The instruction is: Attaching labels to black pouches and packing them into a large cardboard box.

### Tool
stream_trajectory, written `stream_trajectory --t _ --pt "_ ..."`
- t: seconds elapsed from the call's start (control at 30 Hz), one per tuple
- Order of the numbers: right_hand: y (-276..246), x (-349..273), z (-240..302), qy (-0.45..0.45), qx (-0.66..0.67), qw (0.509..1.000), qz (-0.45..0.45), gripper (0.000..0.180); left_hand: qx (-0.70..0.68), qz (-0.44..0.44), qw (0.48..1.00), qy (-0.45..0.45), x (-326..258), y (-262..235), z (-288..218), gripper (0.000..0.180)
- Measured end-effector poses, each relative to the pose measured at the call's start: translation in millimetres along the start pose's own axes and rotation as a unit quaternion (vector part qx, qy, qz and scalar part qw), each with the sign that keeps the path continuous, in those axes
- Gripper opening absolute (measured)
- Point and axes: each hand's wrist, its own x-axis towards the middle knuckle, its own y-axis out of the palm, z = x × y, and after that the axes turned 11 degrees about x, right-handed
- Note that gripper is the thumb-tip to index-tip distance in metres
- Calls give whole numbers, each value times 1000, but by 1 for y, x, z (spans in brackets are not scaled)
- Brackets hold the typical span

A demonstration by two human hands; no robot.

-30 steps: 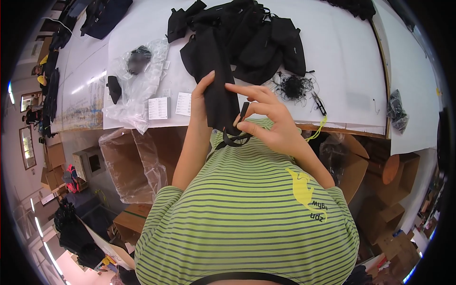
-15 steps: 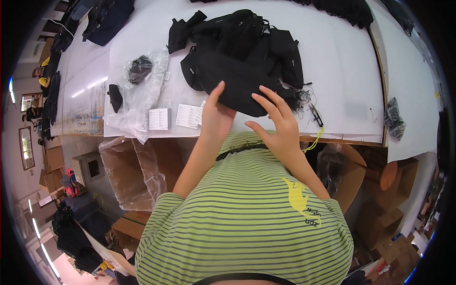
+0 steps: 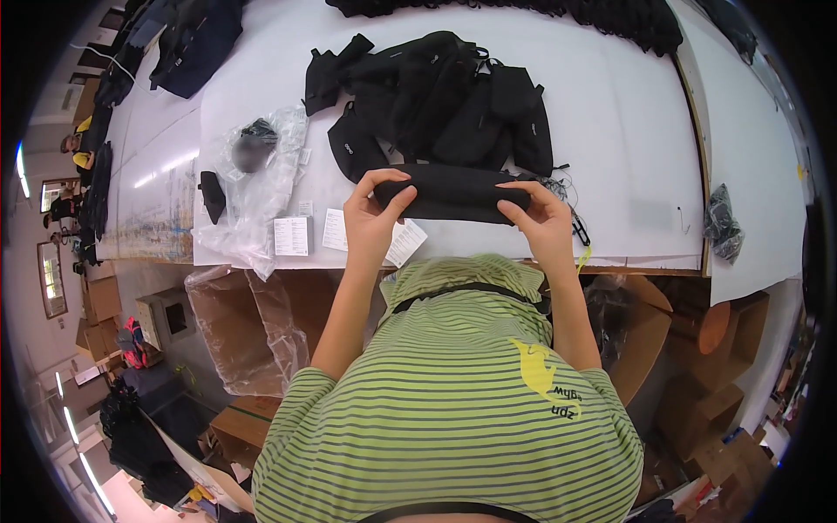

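Observation:
A black fabric pouch is stretched level between my two hands, just above the table's near edge. My left hand pinches its left end between thumb and fingers. At the other end my right hand grips it the same way. Beyond it lies a heap of black pouches, some with small pale logos. Thread snips with a yellow-green cord lie beside my right hand, near a tangle of dark threads. White printed cards rest left of my left hand; another card lies partly under the pouch.
Clear plastic bags and a small black piece lie on the table's left. A wrapped dark item sits at far right. Below the edge stand cardboard boxes. More black goods line the back.
The pouch has come off the front of the heap toward me and now shows as a narrow band. My hands have moved apart and closed on its two ends.

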Motion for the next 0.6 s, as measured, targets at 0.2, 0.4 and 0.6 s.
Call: stream_trajectory --t 0.2,0.4,0.6 --pt "-46 18 -2 -14 37 993 -114 21 41 57 997 -20 8 13 -21 26" --pt "-137 90 -54 -209 5 910 -359 29 107 240 926 271 -22 24 -133 37" --pt "-176 114 -154 -93 -226 908 -341 43 -90 378 872 297 -64 43 -150 44"
